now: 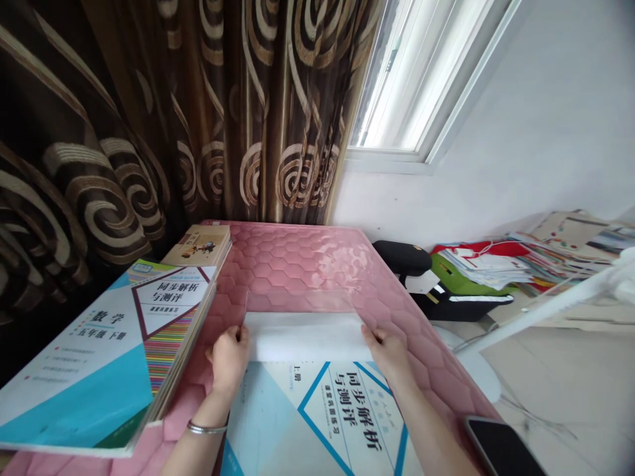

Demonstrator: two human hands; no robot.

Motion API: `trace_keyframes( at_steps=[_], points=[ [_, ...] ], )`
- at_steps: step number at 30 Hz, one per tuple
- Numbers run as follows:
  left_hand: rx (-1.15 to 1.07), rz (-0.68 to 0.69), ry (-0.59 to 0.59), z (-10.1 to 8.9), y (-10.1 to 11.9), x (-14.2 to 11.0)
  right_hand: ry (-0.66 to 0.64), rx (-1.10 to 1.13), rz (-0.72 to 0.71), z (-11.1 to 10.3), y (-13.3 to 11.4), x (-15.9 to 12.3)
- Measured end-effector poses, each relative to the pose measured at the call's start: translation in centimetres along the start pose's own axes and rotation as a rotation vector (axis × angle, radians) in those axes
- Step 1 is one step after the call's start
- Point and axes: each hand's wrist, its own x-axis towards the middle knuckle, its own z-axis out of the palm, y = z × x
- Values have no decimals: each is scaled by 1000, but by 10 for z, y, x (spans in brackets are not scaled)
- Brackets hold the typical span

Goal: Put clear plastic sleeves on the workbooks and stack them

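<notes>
A workbook with a blue-and-white cover (317, 416) lies in front of me on the pink tabletop. Across its far end runs a white paper-like strip (305, 336), and a thin clear film (297, 302) shows just past it. My left hand (231, 356) is closed with its fingers pinching the strip's left end. At the strip's right end, my right hand (387, 352) pinches it in the same way, thumb and fingers together. Whether the strip is part of the clear film or a separate sheet, I cannot tell.
Books are stacked at left, a mathematics book (94, 357) on top and a tan book (196, 244) behind. A phone (503, 446) lies at the table's right edge. Beyond stand a white lamp arm (540, 317) and piled papers (486, 264). A patterned curtain (258, 112) hangs behind.
</notes>
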Motion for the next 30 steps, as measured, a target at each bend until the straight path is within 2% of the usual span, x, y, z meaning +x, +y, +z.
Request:
trace_keyframes(
  at_steps=[8, 14, 19, 25, 30],
  points=[
    [-106, 17, 17, -3, -2, -1, 13, -184, -18, 10, 3, 4],
    [-32, 20, 35, 0, -1, -3, -29, -117, 11, 4, 6, 5],
    [-7, 2, 27, 1, 1, -3, -36, -140, -2, 6, 10, 6],
    [-68, 14, 20, -3, -1, -4, -13, -218, 20, 12, 3, 6],
    [-50, 4, -6, -3, -2, -5, 8, -132, 28, 7, -1, 4]
  ],
)
